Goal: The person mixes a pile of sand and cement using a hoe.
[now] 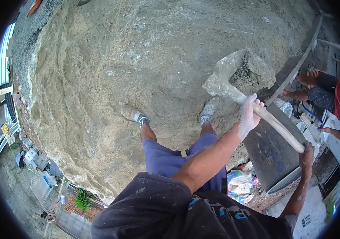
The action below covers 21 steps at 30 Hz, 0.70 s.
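A shovel [279, 126] with a pale wooden handle slants across the right side, its blade pointing up and left. My left hand [250, 113], dusted white, is wrapped round the handle close to the metal neck. Farther down, my right hand [307, 154] grips the handle's end. The dusty metal blade [221, 75] is over the sand pile [110, 79], with a rough grey clump [253, 73] beside it, partly overlapping it. Whether the clump rests on the blade I cannot tell.
My feet stand apart on the sand. A dark board [271, 151] lies below the handle, near a plastic sack [240, 184]. Another person [323, 91] in red is at the right edge. Assorted items [38, 163] and a green plant [82, 200] are at lower left.
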Tool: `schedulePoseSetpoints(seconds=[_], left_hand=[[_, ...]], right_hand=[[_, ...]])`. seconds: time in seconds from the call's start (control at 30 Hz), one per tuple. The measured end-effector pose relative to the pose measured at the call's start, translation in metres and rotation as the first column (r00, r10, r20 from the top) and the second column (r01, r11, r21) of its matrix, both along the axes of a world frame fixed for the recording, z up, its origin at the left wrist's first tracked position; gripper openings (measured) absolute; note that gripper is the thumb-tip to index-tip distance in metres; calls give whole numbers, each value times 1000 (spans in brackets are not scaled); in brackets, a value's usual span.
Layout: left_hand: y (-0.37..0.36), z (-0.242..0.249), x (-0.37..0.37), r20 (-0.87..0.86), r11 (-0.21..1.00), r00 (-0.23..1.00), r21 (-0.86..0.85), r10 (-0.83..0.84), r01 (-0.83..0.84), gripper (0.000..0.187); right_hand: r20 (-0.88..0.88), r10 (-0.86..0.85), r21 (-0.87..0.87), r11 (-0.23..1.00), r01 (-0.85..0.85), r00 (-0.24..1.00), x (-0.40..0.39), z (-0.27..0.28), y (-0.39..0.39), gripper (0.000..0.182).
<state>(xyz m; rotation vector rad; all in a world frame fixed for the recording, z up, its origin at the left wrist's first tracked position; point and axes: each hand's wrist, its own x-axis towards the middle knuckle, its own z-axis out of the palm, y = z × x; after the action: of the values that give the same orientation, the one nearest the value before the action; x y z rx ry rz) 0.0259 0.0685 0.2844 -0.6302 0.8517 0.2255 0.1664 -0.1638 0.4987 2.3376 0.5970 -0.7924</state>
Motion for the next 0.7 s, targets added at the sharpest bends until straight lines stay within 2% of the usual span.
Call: schedulePoseSetpoints(seconds=[0.03,0.1,0.13,0.17,0.2,0.23,0.27,0.3,0.33,0.37,0.4,0.47,0.5,0.53,0.6,0.63,0.67,0.7], left_hand=[[4,-3,-12,-23,1000,999,12,23,-23,23],[29,-11,-51,-69,997,995,50,69,-66,22],[57,-13,-78,-188,994,981,102,50,-31,20],[81,-29,-110,-257,991,965,133,58,-24,19],[112,-38,-144,-406,983,913,182,40,38,20],[145,-47,-183,-511,978,858,199,49,62,19],[179,-48,-223,-601,969,797,223,54,102,20],[211,-52,-268,-634,955,769,271,84,119,20],[240,-58,-313,-692,930,702,347,169,118,20],[273,-37,-345,-700,895,684,418,208,157,20],[304,-8,-367,-668,859,698,489,258,151,20],[363,-8,-435,-607,725,686,668,401,168,22],[384,-10,-454,-579,633,670,746,464,206,24],[383,-11,-453,-663,619,584,718,469,319,24],[367,-16,-430,-780,585,384,625,494,517,26],[351,-38,-427,-844,636,363,536,394,556,27],[330,-56,-414,-863,655,345,504,369,563,27],[310,-76,-403,-882,674,327,470,338,571,26]], right_hand=[[-1,12,-100,995,-12,1000,0,1,22,44],[69,269,150,949,-276,961,-12,-53,-6,43],[-6,342,257,909,-329,940,-21,-98,-22,44],[-164,253,214,953,-216,953,-53,-131,4,45],[-259,191,304,946,-108,947,-95,-155,36,46],[-432,173,277,960,-53,885,-136,-189,61,46],[-525,100,336,937,98,845,-187,-204,104,40],[-578,112,295,952,79,809,-233,-244,116,39],[-645,184,444,880,169,741,-275,-252,156,38],[-651,224,498,848,185,726,-316,-260,191,38],[-734,262,470,862,189,627,-343,-256,232,39],[-813,297,401,909,112,501,-384,-236,317,42],[-832,329,452,869,201,447,-398,-221,353,44],[-843,364,492,819,295,397,-412,-214,382,46],[-795,361,530,805,268,487,-446,-231,429,46],[-789,335,519,811,269,514,-458,-247,452,45],[-783,305,507,818,273,542,-466,-266,464,45],[-816,213,418,860,294,538,-468,-282,462,46]])
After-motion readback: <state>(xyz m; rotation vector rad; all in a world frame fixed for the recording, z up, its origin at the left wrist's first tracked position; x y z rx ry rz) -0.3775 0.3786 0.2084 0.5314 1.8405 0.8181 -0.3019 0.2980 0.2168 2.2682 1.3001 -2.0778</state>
